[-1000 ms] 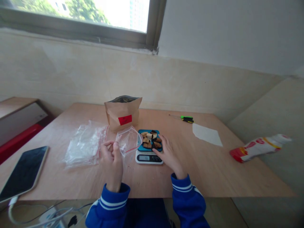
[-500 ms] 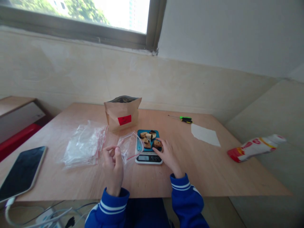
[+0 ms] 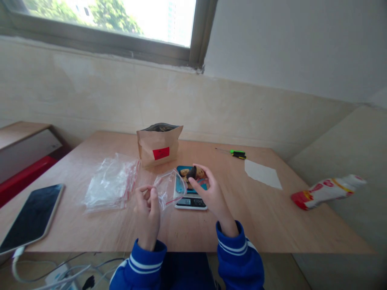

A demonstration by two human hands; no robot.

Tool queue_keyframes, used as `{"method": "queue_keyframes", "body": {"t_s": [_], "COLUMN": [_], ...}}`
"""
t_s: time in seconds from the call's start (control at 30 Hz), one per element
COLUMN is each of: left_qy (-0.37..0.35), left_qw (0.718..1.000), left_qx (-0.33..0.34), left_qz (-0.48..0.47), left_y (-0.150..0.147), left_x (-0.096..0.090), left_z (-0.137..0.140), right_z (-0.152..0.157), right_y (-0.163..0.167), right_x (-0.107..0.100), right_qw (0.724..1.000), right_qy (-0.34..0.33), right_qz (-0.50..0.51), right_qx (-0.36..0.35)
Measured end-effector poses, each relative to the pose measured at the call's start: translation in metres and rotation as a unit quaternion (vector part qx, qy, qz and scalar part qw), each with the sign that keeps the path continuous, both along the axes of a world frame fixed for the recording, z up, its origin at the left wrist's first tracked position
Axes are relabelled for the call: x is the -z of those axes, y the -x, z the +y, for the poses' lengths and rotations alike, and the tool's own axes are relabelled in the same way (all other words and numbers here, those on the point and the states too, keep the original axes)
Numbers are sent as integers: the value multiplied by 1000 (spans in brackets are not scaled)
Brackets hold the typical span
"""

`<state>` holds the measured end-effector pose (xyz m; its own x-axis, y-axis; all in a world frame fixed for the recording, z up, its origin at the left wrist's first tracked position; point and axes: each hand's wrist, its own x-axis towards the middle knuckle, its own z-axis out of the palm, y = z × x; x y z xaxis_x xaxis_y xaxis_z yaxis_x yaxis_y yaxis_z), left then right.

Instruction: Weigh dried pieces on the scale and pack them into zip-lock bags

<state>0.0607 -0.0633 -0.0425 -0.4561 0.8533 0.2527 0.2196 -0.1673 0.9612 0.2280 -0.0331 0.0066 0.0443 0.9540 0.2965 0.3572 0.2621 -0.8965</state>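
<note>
Between the thumb and fingers of my left hand (image 3: 148, 209) hangs a clear zip bag (image 3: 169, 189) with a red seal line, and its right edge overlaps the scale. My right hand (image 3: 213, 193) pinches a dark brown piece that looks like dried mushroom (image 3: 192, 172) just over the pan. More tan and brown dried mushroom pieces (image 3: 184, 173) lie on the blue pan, partly hidden by my fingers and the bag. Under them stands the small white kitchen scale (image 3: 181, 207), its display too blurred to read.
Behind the scale stands an open brown paper pouch (image 3: 146, 151) with a red label. Clear bags (image 3: 109, 185) are stacked at left, near a phone (image 3: 33, 213) on a cable. To the right are screwdrivers (image 3: 237, 154), white paper (image 3: 263, 174) and a bottle (image 3: 326, 191) lying tilted.
My right hand has risen from the pan's right side with a dried mushroom piece in its fingers. My left hand still holds the bag in nearly the same place. The view has shifted slightly.
</note>
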Motion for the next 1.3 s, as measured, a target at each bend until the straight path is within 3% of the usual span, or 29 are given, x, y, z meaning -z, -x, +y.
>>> {"method": "queue_keyframes", "body": {"t_s": [0.1, 0.23, 0.4, 0.6, 0.83, 1.03, 1.17, 1.3], "left_qy": [2, 11, -1, 9, -12, 7, 7, 5], "left_qw": [1000, 1000, 999, 998, 997, 997, 997, 999], "left_qx": [-1, -4, -17, -27, -11, -16, -12, -14], "left_qz": [11, 3, -42, -57, -72, -70, -75, -48], "left_y": [-3, 0, 7, 7, 15, 18, 16, 11], "left_x": [-2, -8, -10, -12, -5, -6, -7, -6], "left_z": [-1, -3, -1, -2, 0, -2, 0, 2], "right_z": [-4, -6, 5, 23, 27, 23, 18, 9], "right_y": [18, 21, 0, -8, -4, -6, -5, 5], "right_x": [-14, -11, 20, 65, 79, 69, 42, 9], "right_qw": [996, 989, 996, 975, 969, 986, 999, 986], "right_qy": [-39, -65, -48, -47, -47, -41, -3, 64], "right_qz": [-66, -101, -51, -212, -238, -160, -27, 152], "right_qx": [-44, -88, -50, -52, -47, -14, 31, 6]}}
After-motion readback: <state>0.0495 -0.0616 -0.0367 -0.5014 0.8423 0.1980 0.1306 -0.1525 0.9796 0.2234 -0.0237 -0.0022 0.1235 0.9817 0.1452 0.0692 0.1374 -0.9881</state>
